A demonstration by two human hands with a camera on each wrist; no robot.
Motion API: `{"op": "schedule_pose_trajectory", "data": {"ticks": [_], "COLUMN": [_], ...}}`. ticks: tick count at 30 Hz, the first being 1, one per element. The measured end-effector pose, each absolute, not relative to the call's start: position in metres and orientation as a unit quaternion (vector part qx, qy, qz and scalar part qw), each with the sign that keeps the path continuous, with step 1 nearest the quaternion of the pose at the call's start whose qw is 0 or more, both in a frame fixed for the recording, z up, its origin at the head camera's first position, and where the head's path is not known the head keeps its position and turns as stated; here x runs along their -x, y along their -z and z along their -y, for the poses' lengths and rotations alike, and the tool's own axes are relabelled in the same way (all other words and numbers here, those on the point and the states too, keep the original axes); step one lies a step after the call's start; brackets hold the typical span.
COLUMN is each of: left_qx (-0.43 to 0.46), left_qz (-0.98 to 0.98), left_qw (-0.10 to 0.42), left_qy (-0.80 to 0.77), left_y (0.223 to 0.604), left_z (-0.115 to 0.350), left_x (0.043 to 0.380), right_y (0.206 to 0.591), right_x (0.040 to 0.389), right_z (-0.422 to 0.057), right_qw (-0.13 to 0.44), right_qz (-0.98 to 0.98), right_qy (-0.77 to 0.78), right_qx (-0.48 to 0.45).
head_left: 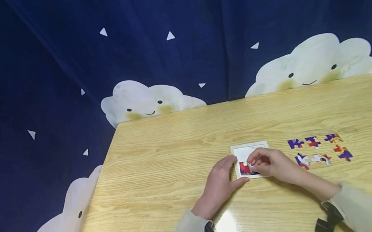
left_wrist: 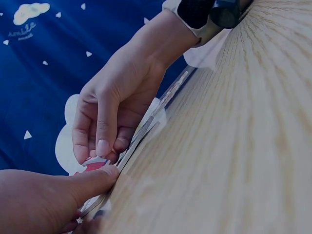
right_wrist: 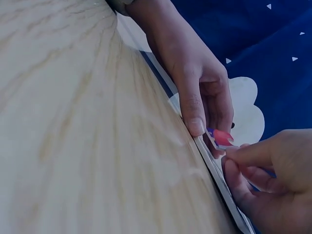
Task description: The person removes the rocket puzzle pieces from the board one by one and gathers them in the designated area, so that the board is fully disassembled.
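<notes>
A small white puzzle tray [head_left: 249, 145] lies flat on the table. My left hand [head_left: 221, 179] rests at its lower left corner, the thumb along the near edge and the fingers at the left side. My right hand [head_left: 272, 163] is over the tray, pinching a red and purple puzzle piece [right_wrist: 223, 138] between thumb and fingertips. The piece stands tilted at the tray's lower left part, close to the left thumb. In the left wrist view the right fingertips partly cover the red piece [left_wrist: 95, 165]. The right hand hides the tray's lower right part.
Several loose puzzle pieces [head_left: 312, 142] lie in two rows on the wooden table [head_left: 162, 152], right of the tray. A dark blue curtain [head_left: 142, 25] with clouds hangs behind the table and along its left side.
</notes>
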State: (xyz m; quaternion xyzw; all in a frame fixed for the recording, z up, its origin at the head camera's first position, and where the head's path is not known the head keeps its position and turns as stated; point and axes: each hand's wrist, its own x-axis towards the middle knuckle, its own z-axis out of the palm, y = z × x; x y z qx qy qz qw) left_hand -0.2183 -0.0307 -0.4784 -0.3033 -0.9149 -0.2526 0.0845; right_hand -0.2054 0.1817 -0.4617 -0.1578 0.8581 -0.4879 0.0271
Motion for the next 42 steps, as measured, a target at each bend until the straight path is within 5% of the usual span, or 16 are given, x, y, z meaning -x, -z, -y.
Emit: {"op": "schedule_pose_trajectory", "data": {"ticks": [16, 42], "left_qx": [0.3, 0.299], "left_qz": [0.917, 0.918], "left_qw": [0.077, 0.075], "left_qy": [0.251, 0.25], "left_y": [0.475, 0.477], "left_z": [0.031, 0.031], "left_x": [0.217, 0.218], "right_y": [0.459, 0.464], "right_x": [0.194, 0.156], "right_z": [-0.198, -0.235], "right_qw": [0.06, 0.016], "right_qz": [-0.849, -0.859], "right_qy": [0.506, 0.491], "right_qx": [0.137, 0.144]}}
